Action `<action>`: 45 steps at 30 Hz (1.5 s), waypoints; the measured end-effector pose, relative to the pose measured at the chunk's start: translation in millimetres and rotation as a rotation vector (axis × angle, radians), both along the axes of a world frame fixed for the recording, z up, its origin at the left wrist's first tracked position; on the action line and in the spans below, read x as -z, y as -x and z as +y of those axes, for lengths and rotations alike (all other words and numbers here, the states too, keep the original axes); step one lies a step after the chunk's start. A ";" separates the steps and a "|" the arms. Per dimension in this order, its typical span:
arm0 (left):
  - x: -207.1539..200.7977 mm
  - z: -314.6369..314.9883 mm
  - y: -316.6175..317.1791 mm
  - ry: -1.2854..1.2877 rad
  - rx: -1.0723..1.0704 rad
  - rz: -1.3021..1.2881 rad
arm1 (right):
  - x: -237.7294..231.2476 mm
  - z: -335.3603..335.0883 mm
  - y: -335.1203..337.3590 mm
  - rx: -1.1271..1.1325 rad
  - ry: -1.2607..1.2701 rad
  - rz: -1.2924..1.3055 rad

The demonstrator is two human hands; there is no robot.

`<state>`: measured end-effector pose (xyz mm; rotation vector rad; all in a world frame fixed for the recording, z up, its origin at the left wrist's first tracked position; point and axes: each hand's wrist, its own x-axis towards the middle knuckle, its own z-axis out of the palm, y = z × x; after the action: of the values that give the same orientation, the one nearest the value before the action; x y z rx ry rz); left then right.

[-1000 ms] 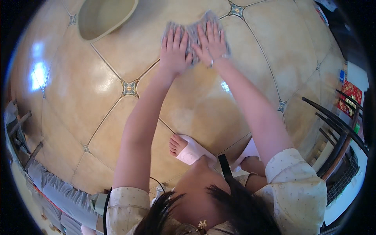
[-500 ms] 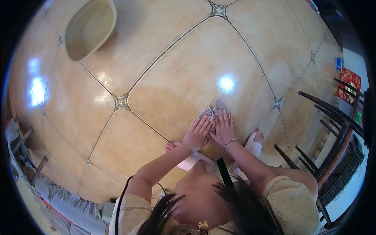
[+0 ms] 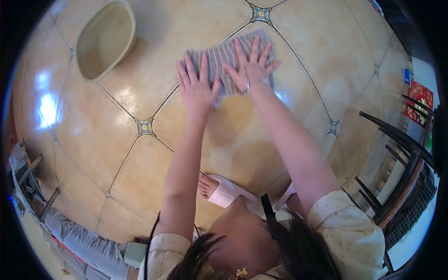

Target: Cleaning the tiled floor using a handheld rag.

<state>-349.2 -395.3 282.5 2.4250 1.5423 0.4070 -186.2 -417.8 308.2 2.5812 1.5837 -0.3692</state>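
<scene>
A grey-and-white striped cloth (image 3: 219, 58) lies spread on the tiled floor, ahead of my feet. My left hand (image 3: 197, 88) presses flat at its left end, fingers stretched apart. On its right part rests my right hand (image 3: 252, 70), palm down with the fingers spread and a bracelet (image 3: 247, 78) round the wrist. Neither hand grips the cloth. Both arms reach forward. A damp-looking darker patch shows on the floor (image 3: 233, 121) between the cloth and my feet.
A beige basin (image 3: 105, 42) stands on the floor at the far left. Black-framed chairs (image 3: 396, 186) are at the right edge, near a red package (image 3: 420, 102). A grey cushioned seat (image 3: 84, 235) lies at the lower left. My feet wear pale pink slippers (image 3: 226, 191).
Both hands have moved forward, away from my feet, and apart from each other. The cloth has gone from bunched under my hands to spread flat farther off.
</scene>
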 end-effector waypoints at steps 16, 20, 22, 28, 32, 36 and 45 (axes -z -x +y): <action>-3.1 35.0 12.1 0.018 0.536 0.261 | 20.5 -5.6 -20.5 -0.765 -0.164 0.004; -4.7 -38.0 27.2 0.134 0.626 0.187 | 15.3 -85.5 -3.4 -0.725 -0.119 0.064; -9.9 -73.8 36.9 0.201 0.691 0.194 | 8.9 -130.2 10.9 -0.665 -0.038 0.096; -4.1 -185.1 62.4 0.368 0.977 0.154 | 17.5 -298.5 45.9 -0.484 0.031 0.176; -9.6 -217.3 42.2 0.339 1.156 0.180 | 11.9 -359.0 50.1 -0.148 0.136 0.162; -6.0 -209.3 -7.9 0.256 1.221 0.181 | -0.2 -333.1 20.1 0.224 0.156 0.048; 7.5 -64.7 -133.9 0.039 0.725 0.113 | 18.6 -170.5 -124.7 0.334 -0.154 -0.020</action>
<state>-215.3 -460.0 275.0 2.7807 0.5971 0.0918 -61.6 -588.3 289.6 2.9620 1.2161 -0.2520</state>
